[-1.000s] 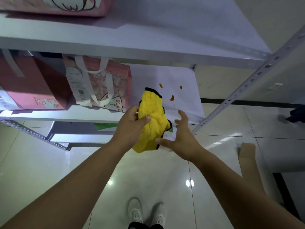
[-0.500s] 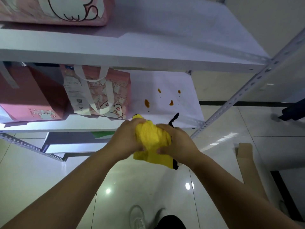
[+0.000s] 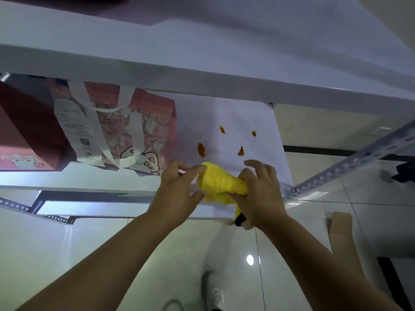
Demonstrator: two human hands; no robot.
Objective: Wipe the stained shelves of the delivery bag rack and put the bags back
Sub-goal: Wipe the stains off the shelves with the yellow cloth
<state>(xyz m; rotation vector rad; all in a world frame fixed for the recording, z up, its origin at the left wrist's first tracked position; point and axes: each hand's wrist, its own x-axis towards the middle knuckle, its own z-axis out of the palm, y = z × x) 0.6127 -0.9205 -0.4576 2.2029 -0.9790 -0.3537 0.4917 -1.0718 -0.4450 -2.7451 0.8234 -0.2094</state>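
Both hands hold the yellow cloth [image 3: 219, 182] at the front edge of the stained shelf [image 3: 247, 117], right of ctr along it. Left hand [image 3: 177, 191] pinches the cloth's left end btw thumb and fingers. Right hand [image 3: 258, 191] is wrapped round the bunched right end, index finger lifted clear. Cloth is scrunched into a wad, w/ a black-edged tail hanging below the shelf's front edge under the right wrist. Can't tell if the cloth touches the shelf top or sits just above it.

Four orange-brown stains [image 3: 201, 149] lie on the shelf's white top, just behind the cloth: two bigger blobs nearer the front, two small ones further back w/ tiny specks by them.

Same shelf, left of the stains: pink cat bag [image 3: 152, 131], upright, white handles, paper receipt [image 3: 74, 126] hanging over its front. It's apart from the stains. Further left on the shelf, a red bag [image 3: 27, 131]; touching the pink one or just beside it, can't tell.

Above the shelf: white upper shelf [image 3: 202, 52]. From the shelf's right front corner a perforated metal post [image 3: 350, 162] slants up to the right. Below the shelf: a lower shelf [image 3: 125, 209], then glossy tile floor [image 3: 67, 254] w/ a cardboard piece [image 3: 341, 230] off to the right and a white shoe [image 3: 215, 295].
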